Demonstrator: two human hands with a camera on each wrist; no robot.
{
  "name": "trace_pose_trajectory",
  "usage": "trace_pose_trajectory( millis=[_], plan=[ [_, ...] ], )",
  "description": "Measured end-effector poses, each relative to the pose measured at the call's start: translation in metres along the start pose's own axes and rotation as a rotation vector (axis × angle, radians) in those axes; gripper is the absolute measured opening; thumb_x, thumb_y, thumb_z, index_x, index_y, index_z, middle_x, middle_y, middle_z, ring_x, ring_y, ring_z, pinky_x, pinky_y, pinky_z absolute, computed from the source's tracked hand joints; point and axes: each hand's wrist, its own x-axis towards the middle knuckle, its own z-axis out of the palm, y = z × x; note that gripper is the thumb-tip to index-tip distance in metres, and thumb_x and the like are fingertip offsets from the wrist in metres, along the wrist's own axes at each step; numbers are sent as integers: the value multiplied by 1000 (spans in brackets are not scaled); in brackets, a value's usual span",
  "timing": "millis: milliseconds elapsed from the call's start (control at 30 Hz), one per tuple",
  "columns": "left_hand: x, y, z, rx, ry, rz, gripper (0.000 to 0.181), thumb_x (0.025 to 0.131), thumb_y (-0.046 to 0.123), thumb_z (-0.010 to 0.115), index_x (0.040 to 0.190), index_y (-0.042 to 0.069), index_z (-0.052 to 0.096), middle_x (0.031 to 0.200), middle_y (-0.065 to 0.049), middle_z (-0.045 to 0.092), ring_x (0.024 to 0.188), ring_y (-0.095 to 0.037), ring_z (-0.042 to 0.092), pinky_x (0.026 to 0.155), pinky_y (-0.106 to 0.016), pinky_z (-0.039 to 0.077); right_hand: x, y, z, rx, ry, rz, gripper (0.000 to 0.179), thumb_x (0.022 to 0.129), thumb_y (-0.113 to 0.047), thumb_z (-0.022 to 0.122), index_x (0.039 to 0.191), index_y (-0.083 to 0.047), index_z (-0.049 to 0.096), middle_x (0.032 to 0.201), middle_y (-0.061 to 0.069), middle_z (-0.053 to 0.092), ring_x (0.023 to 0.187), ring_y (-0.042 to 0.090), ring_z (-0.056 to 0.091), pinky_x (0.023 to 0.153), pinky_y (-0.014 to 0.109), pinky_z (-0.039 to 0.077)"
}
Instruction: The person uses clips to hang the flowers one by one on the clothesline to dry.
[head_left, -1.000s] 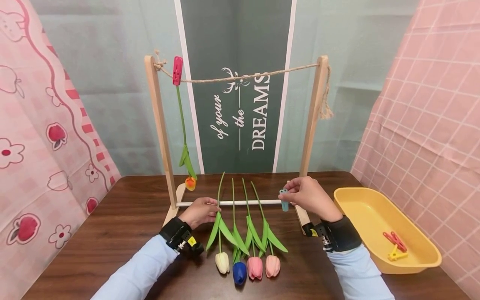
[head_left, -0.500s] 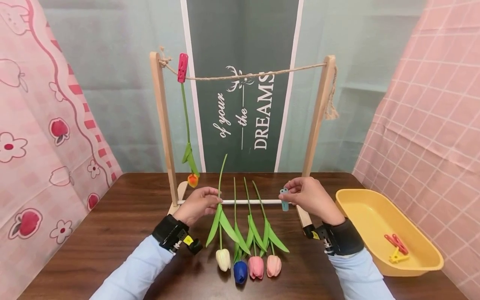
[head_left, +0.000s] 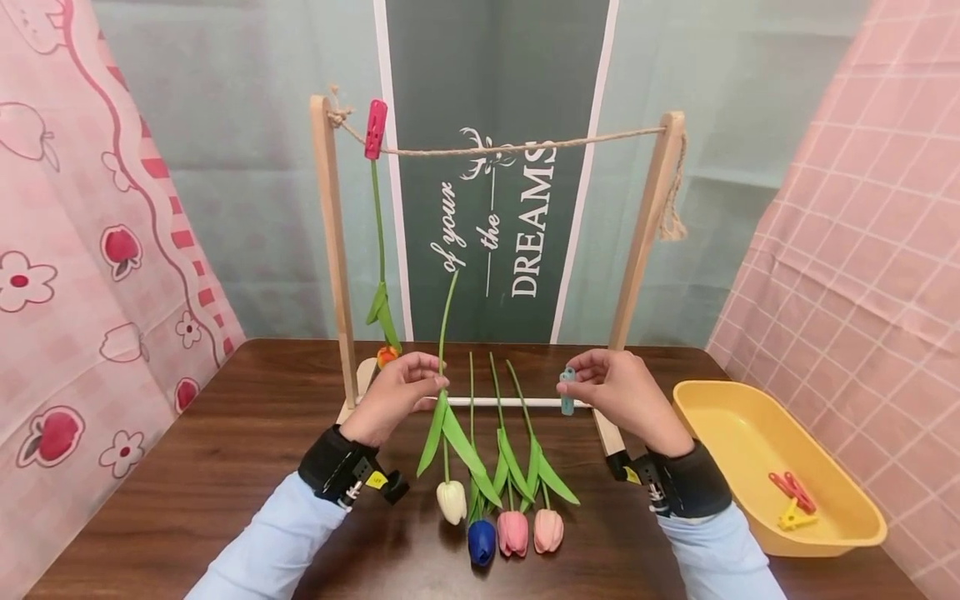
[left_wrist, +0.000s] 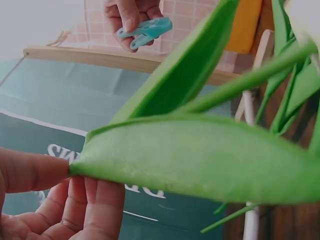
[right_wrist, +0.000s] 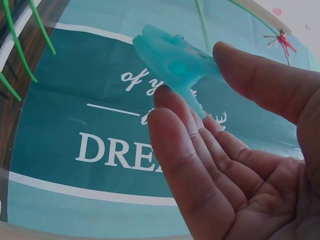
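My left hand [head_left: 401,390] pinches the green stem of a white artificial tulip [head_left: 452,502] just above its leaves, and the bloom hangs downward. In the left wrist view, thumb and fingers meet at the base of a broad leaf [left_wrist: 200,155]. A teal clothespin [right_wrist: 175,57] is pinched by its handles between thumb and fingers of my right hand [head_left: 626,392]. Blue [head_left: 482,543], pink [head_left: 513,533] and pale pink [head_left: 548,531] tulips lie side by side on the table. An orange tulip [head_left: 379,250] hangs from the rope by a red clothespin [head_left: 376,130].
A wooden frame [head_left: 333,250] carries a sagging twine rope [head_left: 525,147] between its posts, with a white bar [head_left: 487,402] low down. The yellow basin [head_left: 720,400] at right holds red clothespins [head_left: 792,492] and a yellow clothespin [head_left: 797,516]. Cloths hang around the brown table [head_left: 225,467].
My left hand has raised the white tulip off the table, its stem end now higher before the backdrop. The right hand keeps its grip on the teal clothespin. The head view has shifted slightly.
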Motion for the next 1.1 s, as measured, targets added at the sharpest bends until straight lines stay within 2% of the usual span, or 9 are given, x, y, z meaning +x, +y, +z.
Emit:
trace_pose_trajectory(
  millis=[200,333,467,767,1100],
  plan=[
    [0,14,2,13,35,74,21,94,0,60,114,-3,55,96,-12,63,93,-25,64,76,-31,55,7,-14,-5,-22,32,-34,31,83,-23,79,103,-2,68,86,5,68,79,19,66,70,36,54],
    [2,22,3,13,37,127,19,94,2,60,112,-2,56,94,-9,63,91,-21,63,74,-29,55,13,-29,-12,-30,54,-68,32,83,-24,79,104,-2,69,87,6,69,80,20,67,72,38,54],
    [3,27,2,16,51,153,18,94,3,62,111,-1,56,94,-9,62,86,-15,61,73,-27,53,19,-45,-19,-1,65,-100,33,83,-23,79,105,-1,68,89,8,69,81,21,67,74,38,54],
    [5,40,-1,4,75,204,20,94,1,61,113,-3,57,96,-12,63,84,-15,61,75,-31,53,40,-76,-30,23,100,-177,30,85,-20,78,106,-1,68,91,10,69,82,20,66,73,34,53],
    [12,53,-3,14,113,273,22,95,-1,59,117,-4,57,102,-15,64,95,-21,62,75,-26,52,64,-109,-37,78,158,-304,33,85,-19,77,110,0,67,95,11,70,84,18,67,76,29,51]
  ],
)
